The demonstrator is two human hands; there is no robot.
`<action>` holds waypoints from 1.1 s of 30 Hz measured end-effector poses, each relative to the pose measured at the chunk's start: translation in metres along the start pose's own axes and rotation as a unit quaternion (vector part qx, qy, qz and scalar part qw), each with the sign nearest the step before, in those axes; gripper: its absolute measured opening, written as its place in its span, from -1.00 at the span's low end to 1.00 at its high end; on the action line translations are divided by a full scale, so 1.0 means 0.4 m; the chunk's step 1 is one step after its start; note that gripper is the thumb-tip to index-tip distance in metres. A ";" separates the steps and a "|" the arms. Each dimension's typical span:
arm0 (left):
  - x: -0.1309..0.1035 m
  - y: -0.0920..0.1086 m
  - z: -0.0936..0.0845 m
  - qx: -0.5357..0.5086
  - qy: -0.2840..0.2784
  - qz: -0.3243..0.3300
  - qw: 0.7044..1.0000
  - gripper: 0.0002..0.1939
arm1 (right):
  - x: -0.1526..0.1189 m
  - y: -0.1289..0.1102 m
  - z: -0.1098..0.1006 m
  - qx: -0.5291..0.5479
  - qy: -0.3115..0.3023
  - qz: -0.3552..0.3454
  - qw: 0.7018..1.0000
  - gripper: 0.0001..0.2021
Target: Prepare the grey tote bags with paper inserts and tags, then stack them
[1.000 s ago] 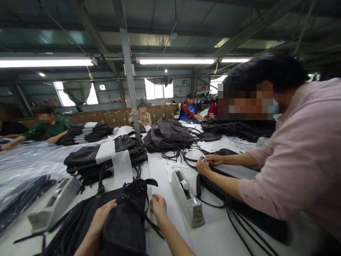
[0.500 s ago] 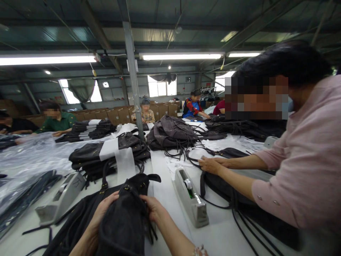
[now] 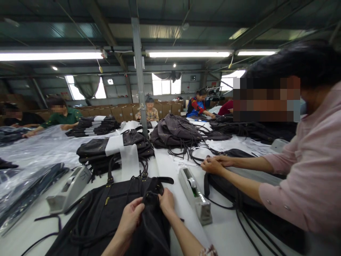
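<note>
A black bag (image 3: 96,213) with handles, thin cords and small brass-coloured fittings lies on the white table in front of me. My left hand (image 3: 131,215) is closed, thumb and fingers pinching the bag's dark cloth near its right upper part. On the far side of that gathered part, my right hand (image 3: 167,203) is closed on the bag's edge, its fingertips partly hidden by the cloth. A dark strap end sticks out just above my right hand. To the right of it stands a grey tape dispenser (image 3: 195,197).
Another tape dispenser (image 3: 69,188) stands at left, near plastic-wrapped dark goods (image 3: 34,192). Stacked black bags (image 3: 90,151) and a bag pile (image 3: 176,131) lie beyond. At right, a co-worker in a pink shirt (image 3: 314,149) handles another black bag. A metal post (image 3: 138,71) rises mid-table.
The raised part of the bag has been lowered and moved right, uncovering the bag's front with its handles and cords. Both my hands have moved right with it. The view has shifted slightly left.
</note>
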State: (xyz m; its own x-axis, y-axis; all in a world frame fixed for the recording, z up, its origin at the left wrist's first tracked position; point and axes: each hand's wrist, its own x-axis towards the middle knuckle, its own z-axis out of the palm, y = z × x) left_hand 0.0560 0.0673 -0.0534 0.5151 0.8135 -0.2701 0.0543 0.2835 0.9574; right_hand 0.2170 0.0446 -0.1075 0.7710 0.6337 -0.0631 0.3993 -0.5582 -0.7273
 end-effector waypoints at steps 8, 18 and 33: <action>-0.009 -0.003 0.042 0.032 -0.011 -0.003 0.999 -0.25 | -0.017 0.034 -0.060 -0.069 0.041 -0.035 0.996 -0.67; 0.013 -0.023 0.072 0.001 -0.013 0.016 1.000 -0.25 | -0.003 -0.001 -0.022 -0.119 -0.027 -0.226 0.966 -0.63; -0.013 0.015 0.071 0.012 -0.016 0.017 1.000 -0.35 | -0.149 0.062 -0.065 -0.101 -0.134 -0.249 0.954 -0.74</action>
State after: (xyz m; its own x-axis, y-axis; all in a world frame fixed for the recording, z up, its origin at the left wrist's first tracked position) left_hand 0.0778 0.0504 -0.0433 0.5436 0.8058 -0.2349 0.0575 0.2434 0.9682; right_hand 0.1941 -0.0209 -0.1039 0.3176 0.9461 0.0642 0.7913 -0.2271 -0.5677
